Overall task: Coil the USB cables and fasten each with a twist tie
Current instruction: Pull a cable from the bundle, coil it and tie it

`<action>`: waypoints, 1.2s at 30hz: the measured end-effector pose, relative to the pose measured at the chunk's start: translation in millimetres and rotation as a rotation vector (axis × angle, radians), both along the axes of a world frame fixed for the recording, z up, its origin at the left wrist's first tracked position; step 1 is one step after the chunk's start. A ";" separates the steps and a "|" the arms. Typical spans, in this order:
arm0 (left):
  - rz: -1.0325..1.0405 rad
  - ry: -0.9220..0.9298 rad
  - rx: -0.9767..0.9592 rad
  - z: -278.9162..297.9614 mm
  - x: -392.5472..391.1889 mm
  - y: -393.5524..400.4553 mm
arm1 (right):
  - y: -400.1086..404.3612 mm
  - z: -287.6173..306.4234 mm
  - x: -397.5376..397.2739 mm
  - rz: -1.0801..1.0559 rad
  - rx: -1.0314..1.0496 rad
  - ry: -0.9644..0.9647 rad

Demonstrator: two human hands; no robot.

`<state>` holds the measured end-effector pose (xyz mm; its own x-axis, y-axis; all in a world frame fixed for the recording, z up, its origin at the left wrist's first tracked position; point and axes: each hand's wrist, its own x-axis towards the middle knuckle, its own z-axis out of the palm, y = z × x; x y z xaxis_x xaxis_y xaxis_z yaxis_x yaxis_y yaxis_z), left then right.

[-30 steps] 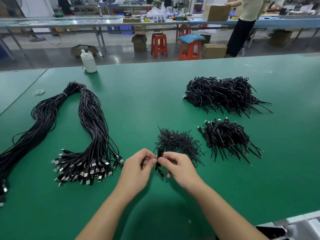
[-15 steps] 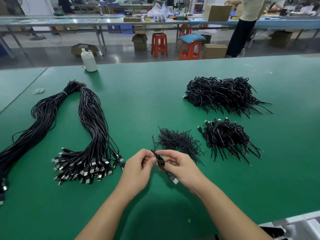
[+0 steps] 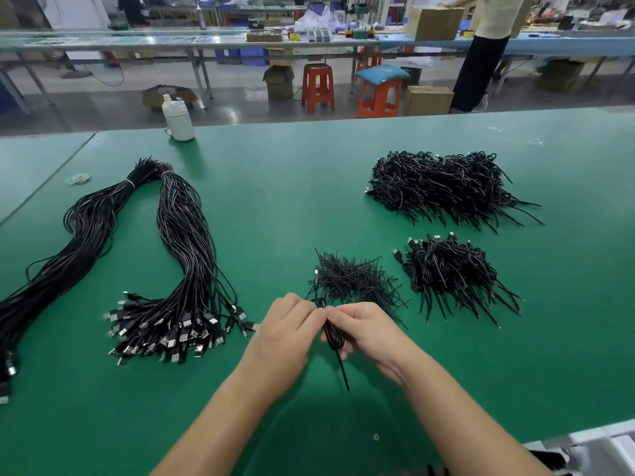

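Both hands meet over the green table (image 3: 309,187) near its front. My left hand (image 3: 287,329) and my right hand (image 3: 364,326) pinch a small coiled black USB cable (image 3: 332,336) between their fingertips. One end of it hangs down toward me and a plug end sticks up above the fingers. Just behind the hands lies a heap of black twist ties (image 3: 354,281). Two long bundles of uncoiled USB cables (image 3: 185,255) stretch along the left, plugs toward me. Coiled, tied cables sit in a near pile (image 3: 453,273) and a larger far pile (image 3: 443,187) on the right.
A white bottle (image 3: 178,120) stands at the table's far edge, left of centre. Loose rubber bands (image 3: 79,179) lie at far left. Beyond the table are orange stools (image 3: 318,85), cardboard boxes and a standing person (image 3: 481,60). A white object shows at the bottom right corner.
The coil has turned in my fingers: the plug end that pointed down-right now sticks up, and a thin tail hangs toward me. Both hands stay in the same spot.
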<state>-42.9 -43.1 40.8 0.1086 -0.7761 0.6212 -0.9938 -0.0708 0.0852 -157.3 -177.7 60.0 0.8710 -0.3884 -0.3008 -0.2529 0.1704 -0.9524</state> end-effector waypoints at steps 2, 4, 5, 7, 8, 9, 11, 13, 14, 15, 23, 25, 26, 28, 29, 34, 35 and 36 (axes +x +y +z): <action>0.004 -0.008 -0.037 -8.9 0.3 -3.7 | -6.9 1.8 -1.1 0.007 -0.002 0.040; 0.016 0.037 -0.059 -18.5 1.3 -8.2 | -18.7 6.2 -1.2 -0.016 -0.079 0.096; 0.036 0.067 -0.061 -23.3 2.3 -9.9 | -27.8 10.2 -1.2 -0.043 -0.175 0.139; 0.118 0.120 -0.032 -34.2 7.6 -11.0 | -52.4 22.1 -1.8 -0.120 -0.468 0.250; 0.173 0.139 0.003 -40.6 12.3 -9.5 | -67.1 29.6 -2.2 -0.151 -0.635 0.314; 0.229 0.155 0.048 -47.3 17.2 -7.2 | -82.5 37.1 -2.7 -0.171 -0.798 0.387; 0.321 0.183 0.153 -60.0 26.1 -0.6 | -115.1 49.2 -3.6 -0.210 -1.066 0.555; 0.380 0.203 0.221 -69.2 31.3 4.5 | -147.7 55.1 -4.0 -0.251 -1.228 0.715; 0.396 0.209 0.231 -72.2 32.5 5.5 | -162.6 55.0 -4.0 -0.270 -1.273 0.780; 0.401 0.206 0.234 -74.6 33.5 5.3 | -176.7 53.3 -3.9 -0.293 -1.301 0.836; 0.471 0.203 0.217 -81.7 36.6 3.4 | -209.1 35.3 -2.7 -0.316 -1.308 1.005; 0.492 0.221 0.237 -80.9 35.9 3.0 | -197.0 36.2 3.5 -0.291 -1.350 0.914; 0.496 0.222 0.249 -80.2 34.9 3.3 | -187.8 37.0 7.0 -0.268 -1.361 0.840; 0.506 0.208 0.273 -77.0 33.4 3.9 | -162.8 36.4 13.2 -0.188 -1.351 0.678; 0.519 0.201 0.283 -74.0 33.8 4.3 | -147.1 34.3 15.9 -0.129 -1.335 0.610; 0.668 0.105 0.530 -39.5 69.1 6.6 | -75.2 5.6 20.7 0.180 -1.292 0.424; 0.683 0.064 0.605 -34.7 80.5 9.3 | -66.6 -1.0 19.9 0.209 -1.274 0.410; 0.691 0.041 0.657 -31.7 91.4 13.1 | -59.5 -6.9 19.4 0.228 -1.253 0.402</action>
<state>48.5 -30.0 9.1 0.6858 -0.7245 0.0699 -0.7112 -0.6874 -0.1471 -137.9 -237.2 53.2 0.8884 -0.4481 -0.0997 -0.4569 -0.8420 -0.2869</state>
